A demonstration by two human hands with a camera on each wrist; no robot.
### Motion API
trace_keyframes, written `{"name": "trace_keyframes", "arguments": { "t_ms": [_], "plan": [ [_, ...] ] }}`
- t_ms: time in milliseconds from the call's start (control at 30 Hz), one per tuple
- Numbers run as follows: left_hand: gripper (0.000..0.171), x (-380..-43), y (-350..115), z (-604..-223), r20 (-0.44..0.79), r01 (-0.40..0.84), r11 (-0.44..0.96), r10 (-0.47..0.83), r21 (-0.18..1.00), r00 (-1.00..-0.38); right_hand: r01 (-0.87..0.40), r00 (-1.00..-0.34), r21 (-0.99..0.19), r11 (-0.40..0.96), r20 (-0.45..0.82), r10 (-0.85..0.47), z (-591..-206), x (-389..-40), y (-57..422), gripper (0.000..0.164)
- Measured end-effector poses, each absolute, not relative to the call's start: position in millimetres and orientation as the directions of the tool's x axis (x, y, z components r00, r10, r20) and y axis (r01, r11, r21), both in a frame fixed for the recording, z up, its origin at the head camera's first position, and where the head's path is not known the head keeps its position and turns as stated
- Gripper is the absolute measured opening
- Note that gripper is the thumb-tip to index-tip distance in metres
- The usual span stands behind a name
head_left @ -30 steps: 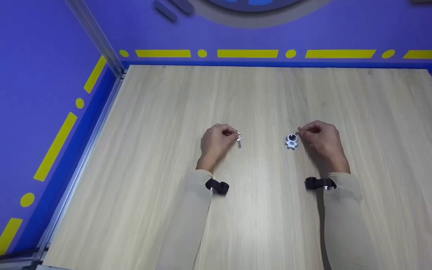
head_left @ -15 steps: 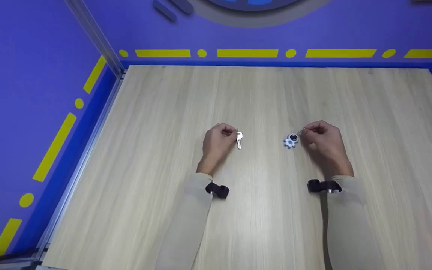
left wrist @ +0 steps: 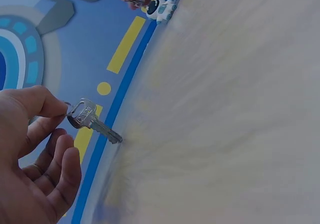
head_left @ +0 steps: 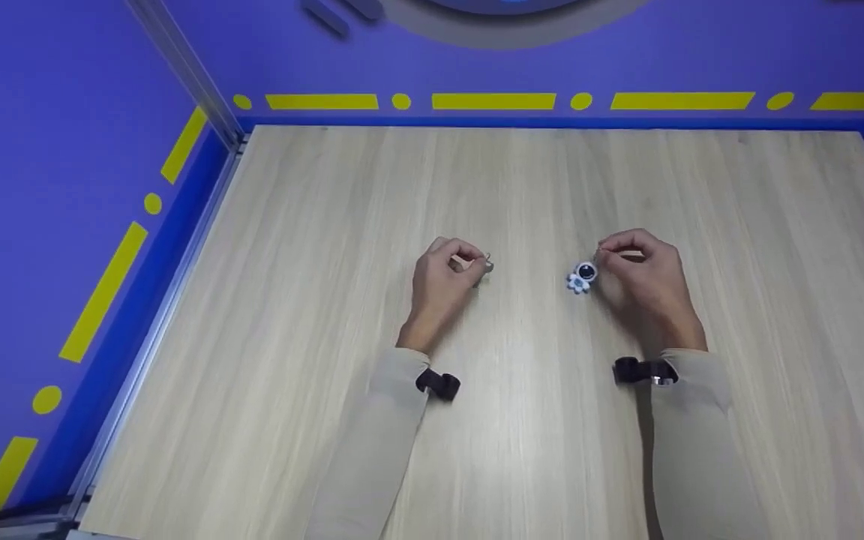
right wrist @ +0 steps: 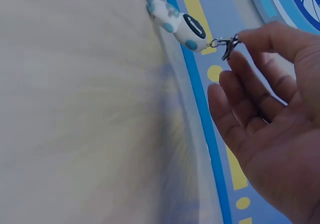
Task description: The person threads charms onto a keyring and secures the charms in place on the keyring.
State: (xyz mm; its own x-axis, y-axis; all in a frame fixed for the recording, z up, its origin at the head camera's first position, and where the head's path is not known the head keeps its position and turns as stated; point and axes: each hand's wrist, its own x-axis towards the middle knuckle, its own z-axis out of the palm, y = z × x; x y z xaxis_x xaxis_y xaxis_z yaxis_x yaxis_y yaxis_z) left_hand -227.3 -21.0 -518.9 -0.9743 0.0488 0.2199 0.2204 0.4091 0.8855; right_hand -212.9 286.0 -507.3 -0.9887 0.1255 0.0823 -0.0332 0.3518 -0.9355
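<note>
My left hand pinches a thin metal ring between thumb and index finger. From that ring hangs a silver key, its blade pointing down and away from the hand in the left wrist view. The head view shows only a little of the key beside the thumb. Opposite, my right hand pinches the silver lobster clasp of an astronaut keychain. The white and light-blue astronaut figure, with a dark visor, dangles to the left of the right fingertips. A gap separates the two hands, both over the table.
A light wood-grain table lies under both forearms. Blue panels with yellow marks stand along its back and left sides, with a metal post at the back left corner. Black camera straps sit on the wrists.
My left hand has moved slightly right and away from me, and the key has turned so less of it shows in the head view. The right hand has shifted slightly; the astronaut has swung a little.
</note>
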Motion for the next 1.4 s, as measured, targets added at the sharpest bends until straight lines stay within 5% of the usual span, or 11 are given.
{"name": "trace_keyframes", "arguments": {
  "t_ms": [667, 1400],
  "plan": [
    [0.004, -215, -17, -494, 0.215, 0.246, 0.276, 0.137, 0.929, -0.967, -0.135, -0.986, -0.988, 0.079, 0.126, -0.107, -477, -199, 246, 0.005],
    [0.005, -199, -4, -476, 0.231, 0.281, 0.217, 0.231, 0.935, -0.945, -0.232, -0.964, -0.964, 0.130, 0.211, -0.159, -473, -195, 209, 0.013]
  ]
}}
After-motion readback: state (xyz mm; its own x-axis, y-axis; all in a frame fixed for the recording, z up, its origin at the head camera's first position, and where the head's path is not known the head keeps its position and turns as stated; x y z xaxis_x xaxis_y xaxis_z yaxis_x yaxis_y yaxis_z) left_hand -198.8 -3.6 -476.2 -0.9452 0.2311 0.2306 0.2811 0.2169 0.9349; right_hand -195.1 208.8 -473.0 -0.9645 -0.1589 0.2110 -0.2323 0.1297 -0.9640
